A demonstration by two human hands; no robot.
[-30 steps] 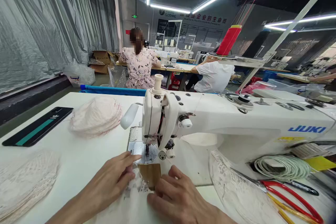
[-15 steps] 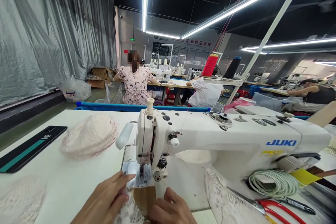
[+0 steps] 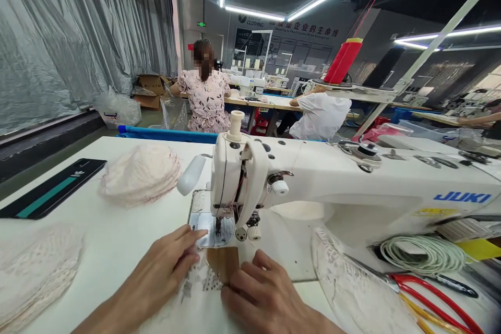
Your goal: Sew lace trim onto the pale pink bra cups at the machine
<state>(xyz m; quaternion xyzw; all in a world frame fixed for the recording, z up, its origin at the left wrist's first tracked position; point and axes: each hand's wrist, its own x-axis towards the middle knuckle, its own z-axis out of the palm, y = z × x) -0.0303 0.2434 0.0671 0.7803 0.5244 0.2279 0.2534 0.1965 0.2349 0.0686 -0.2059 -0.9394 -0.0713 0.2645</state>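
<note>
White lace fabric point(image 3: 201, 276) lies in front of the needle plate point(image 3: 203, 227) of a white sewing machine point(image 3: 313, 177). My left hand point(image 3: 168, 263) pinches the lace from the left, its index fingertip resting on the metal plate beside the presser foot point(image 3: 219, 225). On the other side my right hand point(image 3: 262, 289) has curled fingers closed at the lace's right edge; the exact grip is partly hidden. Between the hands shows a flat brown patch point(image 3: 224, 263). The lace's lower part runs down toward me between my forearms.
Left stand two piles of pale cut pieces, one farther back point(image 3: 139, 175) and one nearer point(image 3: 43, 271), plus a black-and-green case point(image 3: 55, 188). Right lie more lace point(image 3: 348, 282), red-handled scissors point(image 3: 434, 297) and a coiled pale cord point(image 3: 425, 255). People sit at other tables beyond.
My head view has tilted down and shifted, so the machine sits higher and farther right in the picture. Both hands stay by the lace in front of the plate, with little visible movement.
</note>
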